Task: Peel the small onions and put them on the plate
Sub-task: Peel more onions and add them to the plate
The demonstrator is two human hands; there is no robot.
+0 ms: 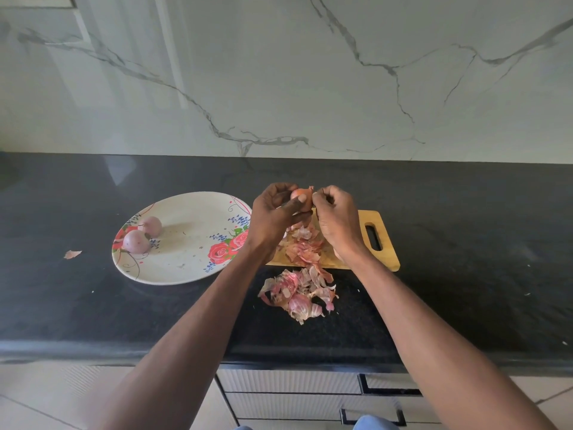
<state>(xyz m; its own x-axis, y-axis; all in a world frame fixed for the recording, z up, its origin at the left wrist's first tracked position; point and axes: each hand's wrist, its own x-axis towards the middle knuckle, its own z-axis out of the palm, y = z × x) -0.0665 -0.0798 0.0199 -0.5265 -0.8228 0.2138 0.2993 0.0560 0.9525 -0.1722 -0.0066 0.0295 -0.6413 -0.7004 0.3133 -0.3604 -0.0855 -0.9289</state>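
Here both hands [273, 212] [336, 217] raised, curled, pinching onion [300, 193].

Not much to go on for the person themselves here. Both forearms are showing bare from the bottom of the frame right up to the wrists, so no sleeves are reaching this far down. The left hand [273, 212] and the right hand [336, 217] aren't wearing gloves, and no rings, watch or bracelets are showing on the sides facing the camera. Down at the very bottom edge a bit of light blue fabric is peeking in, looks like denim, probably jeans on the knees, but it's too cropped to say for sure.
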